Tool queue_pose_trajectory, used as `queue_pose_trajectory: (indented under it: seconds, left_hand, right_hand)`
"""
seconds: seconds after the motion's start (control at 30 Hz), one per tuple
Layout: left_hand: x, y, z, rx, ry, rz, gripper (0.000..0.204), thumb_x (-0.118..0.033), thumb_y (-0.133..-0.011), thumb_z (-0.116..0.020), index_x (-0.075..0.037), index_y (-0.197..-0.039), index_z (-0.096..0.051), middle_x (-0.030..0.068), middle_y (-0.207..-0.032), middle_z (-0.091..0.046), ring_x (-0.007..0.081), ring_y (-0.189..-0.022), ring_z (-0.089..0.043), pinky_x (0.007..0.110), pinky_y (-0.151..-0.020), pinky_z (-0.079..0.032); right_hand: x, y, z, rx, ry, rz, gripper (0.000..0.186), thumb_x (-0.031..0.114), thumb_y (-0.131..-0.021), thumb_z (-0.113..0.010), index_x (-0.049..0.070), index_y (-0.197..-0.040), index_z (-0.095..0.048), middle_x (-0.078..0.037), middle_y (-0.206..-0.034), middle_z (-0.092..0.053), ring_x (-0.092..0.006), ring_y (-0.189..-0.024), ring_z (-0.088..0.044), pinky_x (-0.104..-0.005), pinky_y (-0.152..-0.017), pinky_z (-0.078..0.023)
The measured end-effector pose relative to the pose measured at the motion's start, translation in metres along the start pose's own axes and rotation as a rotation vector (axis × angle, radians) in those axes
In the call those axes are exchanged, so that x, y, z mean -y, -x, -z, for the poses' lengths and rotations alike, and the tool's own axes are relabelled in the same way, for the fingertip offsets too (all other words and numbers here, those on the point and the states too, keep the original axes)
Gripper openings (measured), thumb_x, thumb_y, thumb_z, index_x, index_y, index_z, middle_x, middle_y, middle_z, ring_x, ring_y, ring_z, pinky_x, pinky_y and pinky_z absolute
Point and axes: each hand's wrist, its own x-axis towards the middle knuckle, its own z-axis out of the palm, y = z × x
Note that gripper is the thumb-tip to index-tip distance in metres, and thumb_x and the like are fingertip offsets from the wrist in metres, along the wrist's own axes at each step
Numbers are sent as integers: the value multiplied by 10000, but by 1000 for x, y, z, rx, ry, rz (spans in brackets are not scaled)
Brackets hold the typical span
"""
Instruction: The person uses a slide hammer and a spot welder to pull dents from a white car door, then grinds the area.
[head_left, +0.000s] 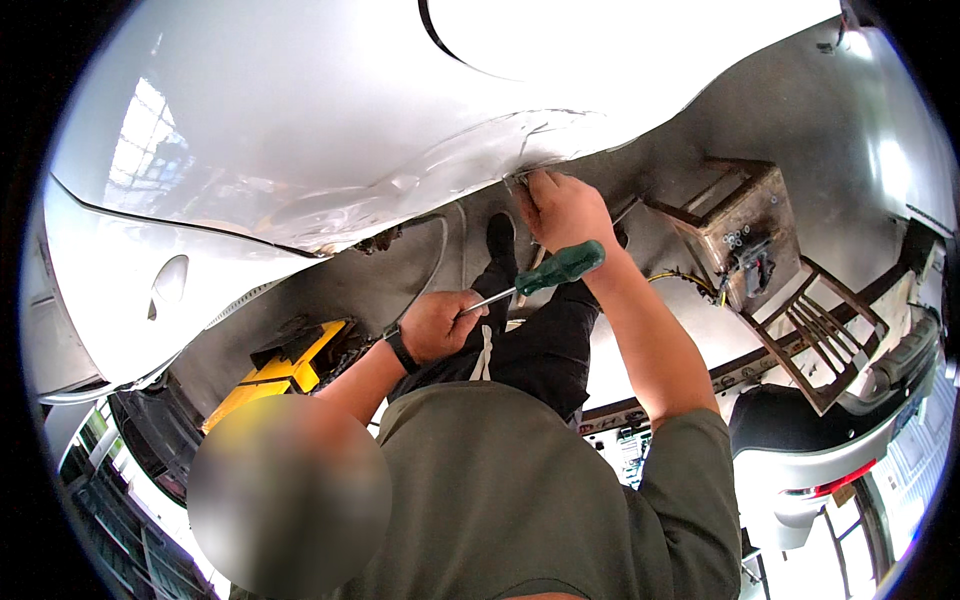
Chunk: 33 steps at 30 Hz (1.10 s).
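Note:
My left hand is closed round the shaft of a screwdriver, its green handle pointing up to the right, below my right wrist. My right hand is closed at the lower edge of a white car body panel, its fingertips at the creased, dented part. Whether it grips the edge or something small there is hidden. The dent has cracks and scuffs along its lower rim.
A rusty metal box frame and a slatted metal frame stand on the right, near a detached bumper. A yellow-and-black piece of equipment lies at lower left. A hose runs over the grey floor by my feet.

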Motion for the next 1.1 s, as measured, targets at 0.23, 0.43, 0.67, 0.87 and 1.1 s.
queue_pose_trajectory:
  seconds: [0.23,0.43,0.67,0.87,1.1]
  left_hand:
    - [1,2,4,-40,4,-19,142,-141,-986,-593,-44,-948,-690,169,-772,-653,349,-668,-646,411,-614,-496]
    - [2,4,6,-20,38,13,153,-138,-985,-587,-38,-972,-702,159,-775,-665,334,-657,-643,399,-617,-496]
    - [8,13,7,-31,48,48,167,-151,-1000,-571,-47,-978,-700,137,-724,-637,265,-619,-612,376,-607,-478]
    - [7,15,13,-59,30,41,172,-157,-1004,-562,-50,-978,-694,141,-711,-623,286,-623,-613,383,-607,-473]
    - [6,16,14,-38,41,85,169,-161,-992,-576,-49,-967,-699,170,-761,-646,331,-656,-636,402,-623,-490]
  right_hand:
    - [-17,6,-19,201,-735,-454,127,134,-922,-689,19,-951,-645,-192,-860,-653,-415,-795,-649,-454,-696,-541]
    - [-9,5,-14,-107,37,42,133,114,-933,-661,6,-867,-622,-165,-766,-617,-369,-775,-647,-426,-671,-500]
    - [1,23,-35,-131,-552,-274,191,141,-995,-640,-5,-893,-572,-204,-756,-549,-372,-662,-506,-424,-646,-465]
    - [8,23,-28,-30,-661,-388,286,234,-1041,-596,-18,-912,-554,-199,-802,-558,-349,-686,-469,-403,-671,-452]
    - [30,6,-9,12,-5,-205,283,279,-1020,-597,7,-943,-599,-237,-883,-635,-468,-881,-632,-527,-755,-517]
